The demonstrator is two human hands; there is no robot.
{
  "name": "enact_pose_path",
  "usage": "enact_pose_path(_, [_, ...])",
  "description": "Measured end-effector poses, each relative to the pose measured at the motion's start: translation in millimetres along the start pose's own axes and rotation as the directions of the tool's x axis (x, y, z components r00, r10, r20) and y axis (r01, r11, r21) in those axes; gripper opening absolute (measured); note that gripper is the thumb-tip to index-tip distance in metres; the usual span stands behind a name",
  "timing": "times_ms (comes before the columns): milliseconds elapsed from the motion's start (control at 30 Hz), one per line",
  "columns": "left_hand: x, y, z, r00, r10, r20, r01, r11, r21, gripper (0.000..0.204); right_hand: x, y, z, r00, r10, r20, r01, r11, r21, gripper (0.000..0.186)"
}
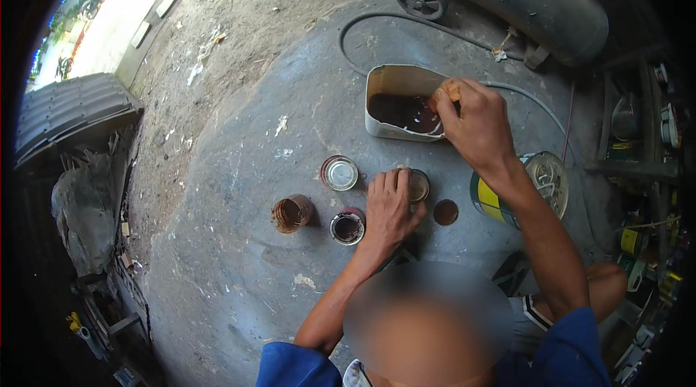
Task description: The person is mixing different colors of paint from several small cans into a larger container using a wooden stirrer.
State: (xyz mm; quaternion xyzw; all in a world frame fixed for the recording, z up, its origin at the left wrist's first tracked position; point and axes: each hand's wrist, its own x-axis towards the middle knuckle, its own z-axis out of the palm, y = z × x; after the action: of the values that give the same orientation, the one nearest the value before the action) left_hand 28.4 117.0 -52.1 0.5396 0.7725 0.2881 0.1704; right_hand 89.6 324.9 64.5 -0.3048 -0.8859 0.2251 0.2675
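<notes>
My right hand (pixel 471 119) pinches an orange-brown piece of material (pixel 444 93) over the cut-open rectangular container (pixel 399 115) of dark brown liquid; I cannot make out what it is. My left hand (pixel 391 202) grips a small tin (pixel 418 184) on the concrete. Beside it stand a closed tin with a silver lid (pixel 339 172), an open tin of dark paint (pixel 347 227) and a rust-brown open can (pixel 290 213). A round brown lid (pixel 446 211) lies right of my left hand. A large green and yellow can (pixel 493 206) is behind my right forearm.
A metal tank on wheels (pixel 544 3) with a hose (pixel 435 21) lies at the back right. Shelves of tins (pixel 638 242) line the right edge. Corrugated sheeting (pixel 69 115) and scrap (pixel 83 213) are on the left, beside bare dirt ground (pixel 188 46).
</notes>
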Motion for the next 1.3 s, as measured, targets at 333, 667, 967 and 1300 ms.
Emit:
enact_pose_path(333, [-7,1,-28,0.980,-0.199,-0.011,0.140,0.728,-0.671,0.089,2,-13,11,1.000,0.000,-0.028,0.005,0.985,0.171,0.015])
enact_pose_path(667, [-28,-12,-63,0.959,-0.202,0.198,-0.058,-0.826,-0.561,0.105,-4,-22,-2,0.982,0.167,0.084,-0.178,0.974,0.140,0.021])
enact_pose_path(967, [-41,-15,-67,0.973,-0.127,0.192,0.114,-0.458,-0.882,0.119,0,-14,-8,1.000,0.006,0.009,-0.006,0.999,-0.035,0.020])
enact_pose_path(1300, [-37,-14,-63,0.970,-0.123,0.209,0.131,-0.459,-0.879,0.119,10,-9,6,0.999,0.018,-0.031,-0.015,0.996,0.083,0.021])
